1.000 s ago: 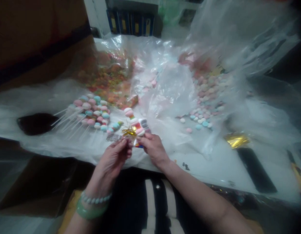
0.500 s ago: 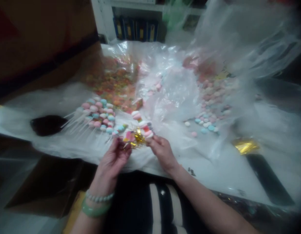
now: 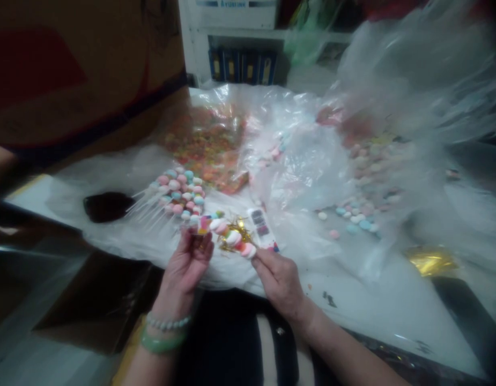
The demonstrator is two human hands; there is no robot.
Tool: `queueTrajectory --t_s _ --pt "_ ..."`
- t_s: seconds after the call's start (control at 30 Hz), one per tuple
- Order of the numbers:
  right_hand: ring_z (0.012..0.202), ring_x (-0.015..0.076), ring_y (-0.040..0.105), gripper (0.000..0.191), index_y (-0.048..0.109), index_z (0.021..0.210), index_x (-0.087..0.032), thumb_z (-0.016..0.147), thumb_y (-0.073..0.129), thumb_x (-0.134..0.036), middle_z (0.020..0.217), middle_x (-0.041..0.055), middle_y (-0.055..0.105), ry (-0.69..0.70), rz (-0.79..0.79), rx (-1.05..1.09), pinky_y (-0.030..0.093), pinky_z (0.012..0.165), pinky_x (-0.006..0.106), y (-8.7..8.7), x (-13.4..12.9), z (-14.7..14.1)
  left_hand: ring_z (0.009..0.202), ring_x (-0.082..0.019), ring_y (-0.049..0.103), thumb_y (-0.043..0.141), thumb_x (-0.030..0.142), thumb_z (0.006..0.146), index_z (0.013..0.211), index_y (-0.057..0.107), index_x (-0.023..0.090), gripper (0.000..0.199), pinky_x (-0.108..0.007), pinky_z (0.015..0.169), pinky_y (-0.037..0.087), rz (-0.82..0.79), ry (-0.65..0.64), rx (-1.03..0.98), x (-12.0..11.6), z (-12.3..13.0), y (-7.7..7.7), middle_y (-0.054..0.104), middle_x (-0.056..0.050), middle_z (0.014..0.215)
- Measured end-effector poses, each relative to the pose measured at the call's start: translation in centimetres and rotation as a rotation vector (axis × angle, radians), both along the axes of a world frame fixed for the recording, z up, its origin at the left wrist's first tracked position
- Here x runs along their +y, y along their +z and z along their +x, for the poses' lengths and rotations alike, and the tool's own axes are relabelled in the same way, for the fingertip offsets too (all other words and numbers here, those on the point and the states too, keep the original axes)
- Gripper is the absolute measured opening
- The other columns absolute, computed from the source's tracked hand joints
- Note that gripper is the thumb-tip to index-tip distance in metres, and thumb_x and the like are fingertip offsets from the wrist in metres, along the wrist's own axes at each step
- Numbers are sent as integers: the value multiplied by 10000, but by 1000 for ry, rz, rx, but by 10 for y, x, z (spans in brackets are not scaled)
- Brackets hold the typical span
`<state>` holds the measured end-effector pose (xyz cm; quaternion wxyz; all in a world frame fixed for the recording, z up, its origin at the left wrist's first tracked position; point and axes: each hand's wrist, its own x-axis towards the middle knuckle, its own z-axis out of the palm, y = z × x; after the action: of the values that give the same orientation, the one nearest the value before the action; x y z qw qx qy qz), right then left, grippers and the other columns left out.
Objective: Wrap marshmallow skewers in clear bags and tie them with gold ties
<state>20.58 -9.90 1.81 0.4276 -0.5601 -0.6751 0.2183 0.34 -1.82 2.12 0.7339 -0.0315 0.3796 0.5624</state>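
A white table (image 3: 312,308) spreads right across in front of me, and there's a big cardboard box (image 3: 90,69) looming at its left. Clear plastic (image 3: 416,69) billows up on the right, over heaps of pastel sweets! Behind the hands sits a bag of orange-and-yellow gummies (image 3: 207,145), and just this side of it, the bundle of candy sticks (image 3: 181,193), white sticks fanned to the left.

Over to the right, a dark slab (image 3: 467,316) lies flat by the edge. Now the hands: the right hand (image 3: 286,284) has thumb and forefinger pinching the near end of a candy skewer (image 3: 232,238), which slants up and away, between both hands, above the table. The left hand (image 3: 187,268) curls, thumb and fingers pinching something small. A gold packet (image 3: 430,261) gleams beside the slab. A printed card (image 3: 261,228) lies just beyond the skewer; gold tinsel (image 3: 240,222) bristles right behind it. And in those left fingers, a small multicoloured piece (image 3: 203,225), blurred, near the skewer's far end.
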Motion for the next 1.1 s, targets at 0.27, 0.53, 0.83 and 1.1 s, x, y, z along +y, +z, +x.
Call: queueTrajectory --t_s 0.27,0.53,0.83,1.1 --pt "620 168 585 299 723 1076 -116 920 468 -99 702 61 679 -28 395 -560 385 607 288 0 -3 7 653 -128 705 627 74 906 761 686 167 182 -312 726 630 97 129 158 4 -3 7 734 4 704" --pt "580 125 531 278 643 745 -186 965 476 -218 656 20 633 128 -8 -381 333 579 250 3 1 15 640 -148 685 794 172 782 796 697 136 105 -264 608 607 315 -89 324 4 -8 -3 734 -42 752" --pt "476 99 345 271 637 667 -183 825 572 -393 490 -51 389 152 -661 456 259 486 244 7 7 11 594 -173 703 734 116 811 818 684 128 52 -351 617 642 185 -110 352 1 -6 -8 725 -35 730" --pt "363 61 241 255 719 718 -138 713 659 -386 354 -93 352 271 -969 742 150 406 216 -1 9 16 651 -184 704 770 98 759 777 701 125 76 -317 601 632 226 -143 364 -1 -13 -17 726 -57 742"
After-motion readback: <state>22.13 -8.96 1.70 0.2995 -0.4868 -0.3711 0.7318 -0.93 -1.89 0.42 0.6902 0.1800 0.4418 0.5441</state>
